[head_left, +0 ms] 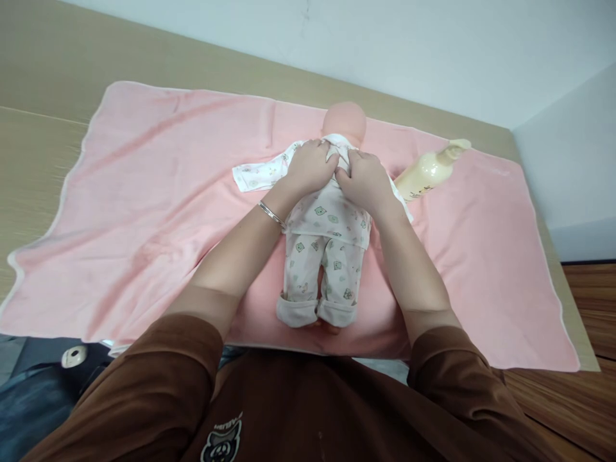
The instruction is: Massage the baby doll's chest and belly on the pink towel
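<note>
A bald baby doll (pixel 345 119) lies on a pink blanket (pixel 158 192), head away from me; no face shows. It wears a white patterned shirt (pixel 332 215) and matching trousers (pixel 299 263) with turned-up cuffs. On the left of the upper shirt, my left hand (pixel 312 167) has its fingers curled on the cloth near the shoulder. My right hand (pixel 366 181) grips the cloth on the other side, thumb near the middle. Between both hands the fabric is creased below the collar. The left sleeve stretches out flat; my right forearm partly covers the other sleeve.
A cream pump bottle (pixel 426 173) lies tilted on the blanket, right of the doll. The blanket covers much of a wooden table (pixel 38 70) that stands against a pale wall (pixel 409 58). Dark blue cloth (pixel 38 407) shows below at left, wooden flooring (pixel 591 308) at right.
</note>
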The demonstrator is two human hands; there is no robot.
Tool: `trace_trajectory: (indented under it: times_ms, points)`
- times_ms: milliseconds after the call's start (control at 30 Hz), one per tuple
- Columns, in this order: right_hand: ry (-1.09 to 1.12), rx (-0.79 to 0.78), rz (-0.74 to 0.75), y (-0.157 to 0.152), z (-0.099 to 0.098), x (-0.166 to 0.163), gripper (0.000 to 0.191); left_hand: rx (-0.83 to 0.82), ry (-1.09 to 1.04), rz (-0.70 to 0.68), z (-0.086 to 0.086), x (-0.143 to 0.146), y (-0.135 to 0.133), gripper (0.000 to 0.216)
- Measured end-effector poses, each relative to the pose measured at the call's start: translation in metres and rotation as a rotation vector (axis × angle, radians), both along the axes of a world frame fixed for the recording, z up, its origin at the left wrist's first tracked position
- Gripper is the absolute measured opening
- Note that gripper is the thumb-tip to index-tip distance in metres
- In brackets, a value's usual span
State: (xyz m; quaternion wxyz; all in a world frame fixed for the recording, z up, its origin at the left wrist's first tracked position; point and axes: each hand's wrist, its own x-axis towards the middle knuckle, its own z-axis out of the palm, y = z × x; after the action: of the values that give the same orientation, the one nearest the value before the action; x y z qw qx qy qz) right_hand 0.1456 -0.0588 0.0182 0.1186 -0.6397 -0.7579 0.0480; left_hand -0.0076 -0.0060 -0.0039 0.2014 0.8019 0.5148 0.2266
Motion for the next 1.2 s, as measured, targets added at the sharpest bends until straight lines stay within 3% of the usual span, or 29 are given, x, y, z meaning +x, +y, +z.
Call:
trace_trajectory:
  times_ms: [167,500,867,1033,1200]
  points:
    - [0.02,-0.035,-0.024,0.005,0.0,0.004,0.045,-0.011,0.005,0.043,-0.001,0.002,-0.002,0.043]
    - [0.151,0.023,-0.084,0.033,-0.034,0.032,0.086,-0.003,-0.041,0.069,-0.008,0.002,0.0,0.047]
    - [0.09,0.074,-0.09,0.035,-0.043,0.034,0.088,-0.023,-0.023,0.087,-0.007,0.004,0.0,0.05]
    - [0.116,0.082,-0.08,0.035,-0.042,0.033,0.088,0.003,-0.056,0.083,-0.015,0.002,0.005,0.053]
    - [0.064,0.038,-0.116,0.032,-0.037,0.028,0.09,-0.028,-0.035,0.089,-0.009,0.003,0.002,0.053]
